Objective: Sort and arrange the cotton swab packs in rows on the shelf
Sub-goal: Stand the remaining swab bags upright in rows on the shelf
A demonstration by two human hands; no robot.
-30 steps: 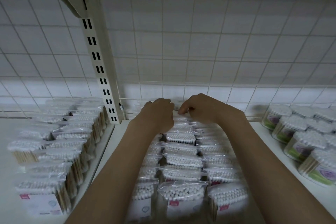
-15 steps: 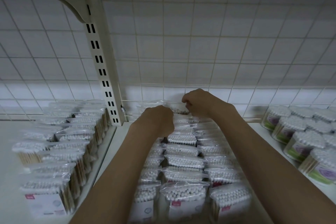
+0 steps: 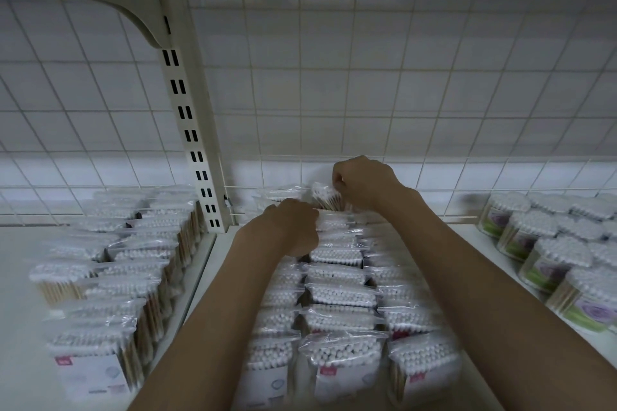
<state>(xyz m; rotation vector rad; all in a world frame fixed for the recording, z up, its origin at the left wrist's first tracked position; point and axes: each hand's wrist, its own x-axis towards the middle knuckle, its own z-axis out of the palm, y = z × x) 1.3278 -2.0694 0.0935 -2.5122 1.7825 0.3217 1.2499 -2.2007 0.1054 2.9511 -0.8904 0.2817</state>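
Cotton swab packs [image 3: 337, 294] are standing in three rows on the white shelf [image 3: 213, 264]. At twelve o'clock the right hand [image 3: 362, 185] is pinching a rear pack [image 3: 325, 197] against the wire grid back [image 3: 367, 77]; the left hand [image 3: 290, 230] is curling over another pack [image 3: 334, 218]. Round tubs [image 3: 547, 257] are sitting at three o'clock.

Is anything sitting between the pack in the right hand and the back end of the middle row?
Nothing visible. The right hand pinches the swab pack directly behind the middle row, against the wire grid; the left hand holds that row's rear packs.
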